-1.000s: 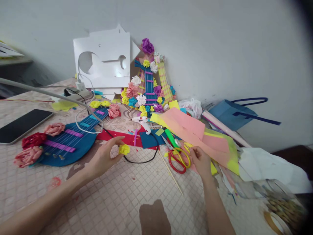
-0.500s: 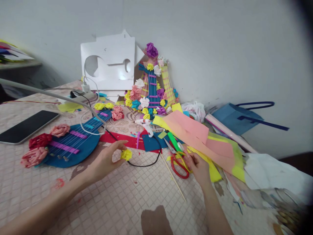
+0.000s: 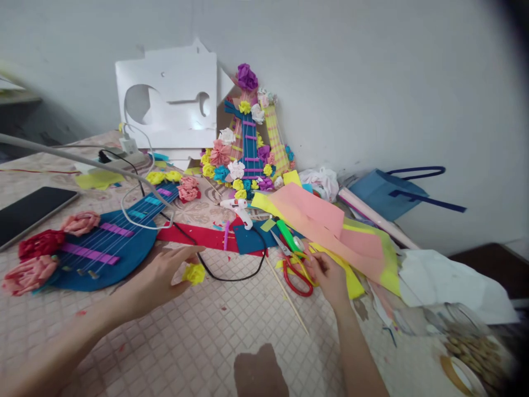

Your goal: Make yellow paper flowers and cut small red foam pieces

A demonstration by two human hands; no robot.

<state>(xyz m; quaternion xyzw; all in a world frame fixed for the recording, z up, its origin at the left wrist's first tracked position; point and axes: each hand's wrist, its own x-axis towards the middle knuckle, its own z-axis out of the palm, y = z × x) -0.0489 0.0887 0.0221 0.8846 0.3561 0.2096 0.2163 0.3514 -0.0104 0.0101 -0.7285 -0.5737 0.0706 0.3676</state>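
My left hand (image 3: 165, 275) pinches a small yellow crepe-paper flower (image 3: 194, 273) between thumb and fingers, above the checked tablecloth. To its left lies a blue guitar-shaped craft (image 3: 111, 242) with purple strips, strings and pink and red paper roses (image 3: 39, 243). My right hand (image 3: 330, 278) is closed beside the red-handled scissors (image 3: 298, 278), its fingertips at a thin yellow loop and the edge of the yellow paper (image 3: 352, 278). What those fingers grip, if anything, is too small to make out. A green-handled cutter (image 3: 286, 231) lies just beyond the scissors.
A white glue gun (image 3: 237, 207) with a black cord rests mid-table by a wooden stick (image 3: 287, 298). Pink paper sheets (image 3: 318, 207) lie at right, near a tape roll (image 3: 460, 375). Flower-covered guitar crafts (image 3: 250, 143) and a white cut-out board (image 3: 177, 127) lean on the wall.
The view has swung slightly right, so everything sits farther left in it. My left hand still holds the yellow flower, and my right hand stays by the scissors.
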